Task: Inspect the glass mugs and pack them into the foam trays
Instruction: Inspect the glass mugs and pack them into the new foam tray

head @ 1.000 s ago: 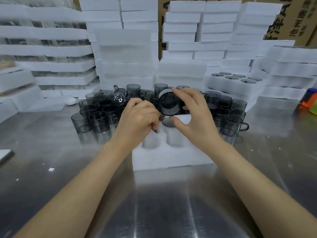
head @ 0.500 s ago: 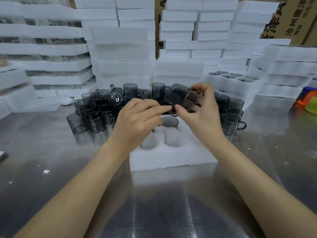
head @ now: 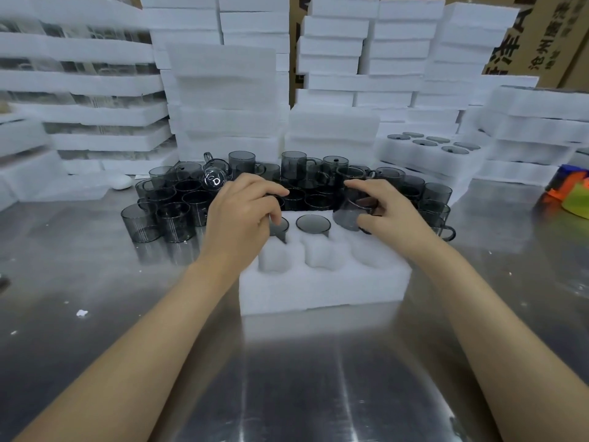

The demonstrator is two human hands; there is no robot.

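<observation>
A white foam tray [head: 325, 282] with round pockets lies on the steel table in front of me. Its back row holds two smoky glass mugs: one in the middle pocket [head: 313, 224] and one at the back left [head: 282, 227], partly hidden by my left hand. My right hand [head: 392, 215] grips a third smoky mug [head: 349, 216], tilted, just over the back right pocket. My left hand [head: 245, 215] hovers above the tray's back left corner with its fingers loosely curled and nothing in them. Many loose mugs [head: 178, 215] crowd the table behind the tray.
Stacks of white foam trays [head: 223, 100] wall off the back and left. A filled tray [head: 430, 154] sits at the back right, with cardboard boxes [head: 541, 36] behind. An orange, blue and green object [head: 570, 193] lies at the right edge. Bare steel table [head: 287, 378] spreads out near me.
Both hands held one mug up in front of me; now the left hand has let go, and the right hand has lowered the mug to the tray's back right pocket.
</observation>
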